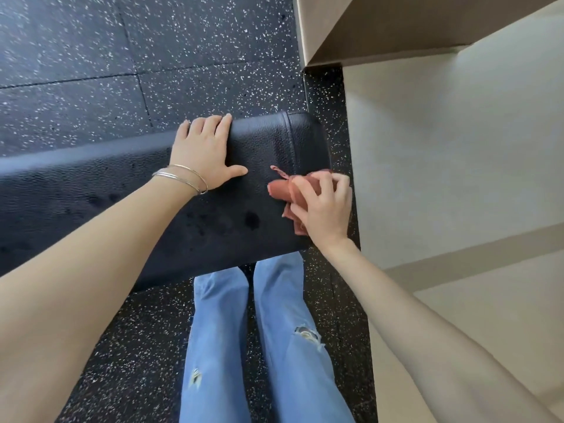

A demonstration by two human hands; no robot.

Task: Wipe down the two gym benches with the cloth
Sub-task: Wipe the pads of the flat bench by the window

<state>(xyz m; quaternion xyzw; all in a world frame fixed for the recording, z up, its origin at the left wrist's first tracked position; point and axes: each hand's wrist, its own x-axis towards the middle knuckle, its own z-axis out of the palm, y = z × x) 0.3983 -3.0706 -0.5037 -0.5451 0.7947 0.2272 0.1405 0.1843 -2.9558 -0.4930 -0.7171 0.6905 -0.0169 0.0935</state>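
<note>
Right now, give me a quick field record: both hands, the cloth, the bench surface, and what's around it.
left hand: flat on the bench, fingers over its far edge, bangles on the wrist
right hand: gripping the cloth near the bench's right end
cloth: reddish, bunched, pressed on the pad
bench: black textured pad, dark wet-looking spots near the middle
floor: dark speckled rubber tiles
wall: pale, right of the bench
second bench: not in view

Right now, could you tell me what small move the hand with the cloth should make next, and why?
Probably sweep the cloth leftward along the bench: the right hand holds it at the bench's right end, dark wet spots lie just left of it, and the left hand braces the far edge.
</note>
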